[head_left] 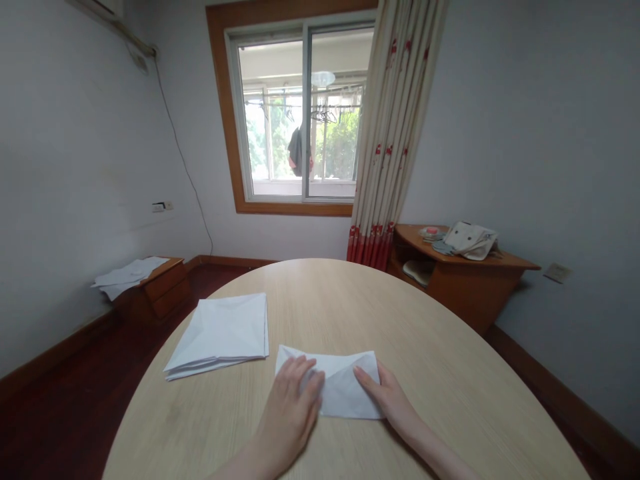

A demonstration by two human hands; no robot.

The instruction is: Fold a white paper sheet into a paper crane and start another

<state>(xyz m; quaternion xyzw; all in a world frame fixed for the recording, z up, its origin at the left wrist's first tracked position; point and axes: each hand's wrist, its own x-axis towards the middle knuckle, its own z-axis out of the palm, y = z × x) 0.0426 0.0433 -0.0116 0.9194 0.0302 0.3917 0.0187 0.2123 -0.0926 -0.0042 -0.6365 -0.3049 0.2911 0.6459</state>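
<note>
The folded white paper sheet (341, 387) was matt and smooth with sharp creases, as was the stack of white folded paper sheets (220, 333). The round pale table (425, 333) showed fine wood grain under a dull satin finish. The cream red-flowered curtain (395, 133) was soft cloth. The dark red floor (60, 413) looked faintly glossy.

head view | worn high, faces forward-down | table (450, 373) near, window (300, 113) far

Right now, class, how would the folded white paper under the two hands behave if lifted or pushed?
Probably light and floppy: the folded paper lies thin and flat. It likely slides easily, since the table looks smooth.
</note>
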